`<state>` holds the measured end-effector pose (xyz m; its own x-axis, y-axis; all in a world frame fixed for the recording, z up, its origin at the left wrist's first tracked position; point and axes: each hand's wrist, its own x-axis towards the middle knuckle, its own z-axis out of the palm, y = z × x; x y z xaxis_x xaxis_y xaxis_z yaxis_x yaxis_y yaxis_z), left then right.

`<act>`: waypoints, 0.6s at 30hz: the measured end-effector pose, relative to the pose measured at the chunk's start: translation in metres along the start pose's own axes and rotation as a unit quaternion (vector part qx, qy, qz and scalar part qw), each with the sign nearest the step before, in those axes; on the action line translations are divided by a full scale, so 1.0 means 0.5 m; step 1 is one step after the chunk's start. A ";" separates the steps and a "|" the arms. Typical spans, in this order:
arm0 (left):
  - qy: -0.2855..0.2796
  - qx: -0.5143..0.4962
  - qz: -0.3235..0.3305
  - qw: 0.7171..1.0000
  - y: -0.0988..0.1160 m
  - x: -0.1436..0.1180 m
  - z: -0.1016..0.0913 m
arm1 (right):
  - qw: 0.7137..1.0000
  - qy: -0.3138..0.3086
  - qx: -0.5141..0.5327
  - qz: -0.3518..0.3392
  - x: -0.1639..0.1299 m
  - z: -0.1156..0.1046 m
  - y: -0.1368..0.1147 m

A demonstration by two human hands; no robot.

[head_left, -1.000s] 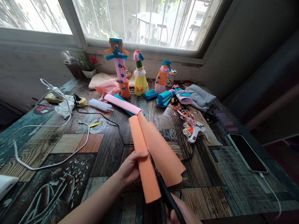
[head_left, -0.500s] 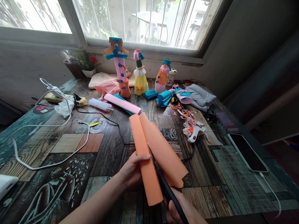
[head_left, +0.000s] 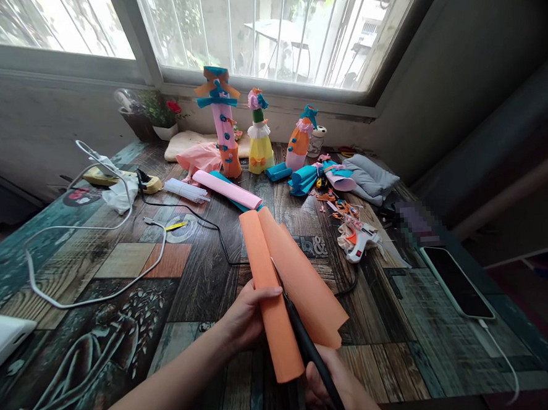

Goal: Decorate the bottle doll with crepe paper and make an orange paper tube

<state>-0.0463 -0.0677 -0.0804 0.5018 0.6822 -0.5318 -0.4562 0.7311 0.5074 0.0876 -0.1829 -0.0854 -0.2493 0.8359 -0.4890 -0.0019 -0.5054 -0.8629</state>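
A roll of orange crepe paper (head_left: pixel 275 319) is held in my left hand (head_left: pixel 249 315), with the thumb across its front and the fingers behind. To the right of the roll an unrolled flap of the same paper (head_left: pixel 306 277) spreads out. My right hand (head_left: pixel 328 378) is closed around the black handles of a pair of scissors (head_left: pixel 305 339). The blades lie between the roll and the flap, partly hidden by the paper. Both hands are above the near part of the table.
Decorated paper-covered bottles (head_left: pixel 260 150) stand by the window. A pink paper roll (head_left: pixel 226 188) and glue sticks (head_left: pixel 186 190) lie ahead. On the right are a white glue gun (head_left: pixel 363 243), paper scraps (head_left: pixel 332 201) and a phone (head_left: pixel 458 283). A white cable (head_left: pixel 89 306) loops across the left.
Both hands, the orange paper and the scissors sit slightly lower and further right in view; the whole scene has shifted a little right too. The grip is unchanged.
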 end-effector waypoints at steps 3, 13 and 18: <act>0.003 0.001 0.003 1.000 0.001 0.001 -0.001 | 1.000 -0.009 -0.001 -0.010 0.003 -0.001 0.001; 0.001 -0.001 0.002 1.000 -0.002 0.002 -0.002 | 0.999 0.010 0.046 0.005 0.014 0.007 0.033; 0.010 -0.001 0.007 1.000 -0.001 0.001 -0.001 | 0.999 0.004 0.034 0.007 0.017 0.002 0.041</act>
<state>-0.0461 -0.0679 -0.0812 0.4797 0.6928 -0.5384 -0.4650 0.7211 0.5136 0.0843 -0.1864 -0.1070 -0.2430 0.8304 -0.5014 -0.0640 -0.5295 -0.8459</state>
